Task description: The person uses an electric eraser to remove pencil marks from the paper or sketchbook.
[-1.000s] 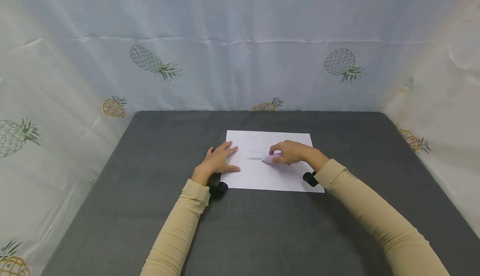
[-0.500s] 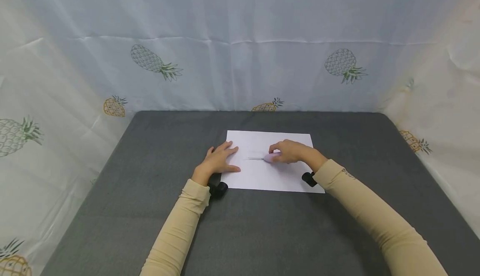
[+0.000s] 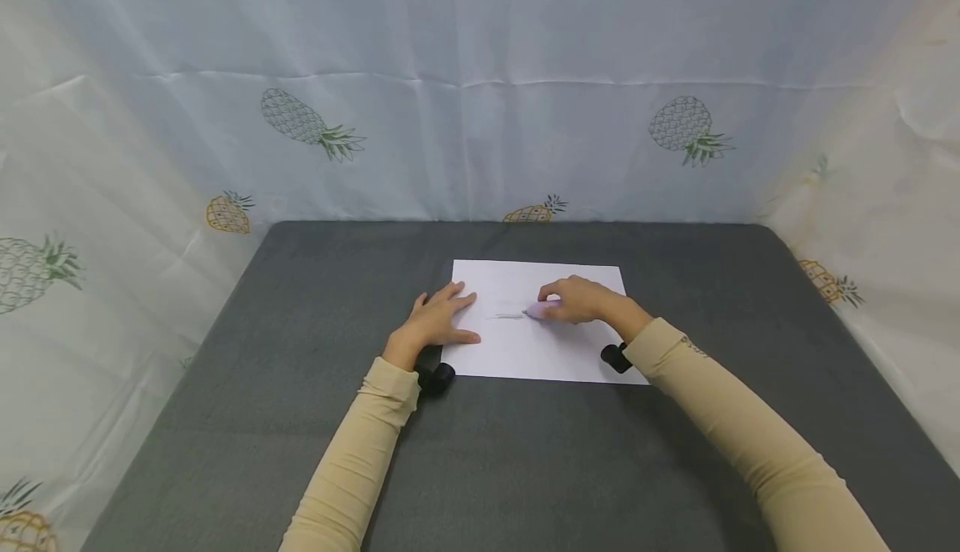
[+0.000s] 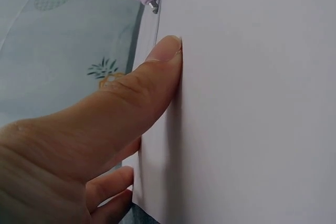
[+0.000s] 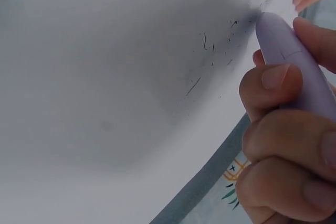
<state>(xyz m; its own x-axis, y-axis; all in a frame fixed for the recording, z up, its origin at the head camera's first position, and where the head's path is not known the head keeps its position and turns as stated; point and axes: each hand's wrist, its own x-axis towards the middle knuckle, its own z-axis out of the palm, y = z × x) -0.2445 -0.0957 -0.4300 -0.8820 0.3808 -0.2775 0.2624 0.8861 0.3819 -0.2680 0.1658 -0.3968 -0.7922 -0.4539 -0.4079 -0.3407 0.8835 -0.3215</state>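
Note:
My right hand (image 3: 587,300) grips a lilac electric eraser (image 5: 294,61), its thick body between thumb and curled fingers. Its small metal tip (image 4: 153,7) points left at the short dark pencil lines (image 3: 508,315) on a white sheet of paper (image 3: 540,360). Dark crumbs (image 5: 213,48) lie scattered on the paper by the tip in the right wrist view. On the sheet's left side my left hand (image 3: 433,323) rests with fingers spread, the thumb (image 4: 165,51) lying on the paper below the lines.
The sheet lies on a dark grey table (image 3: 360,285). Behind it hangs a pale curtain (image 3: 465,152) with printed pineapples, continuing along both sides. A black wrist camera (image 3: 615,358) sits under the right wrist, another black camera (image 3: 437,379) under the left.
The eraser tip has shifted slightly right, then back left and a little farther from me. The pencil lines look a bit paler. The left hand has stayed in place.

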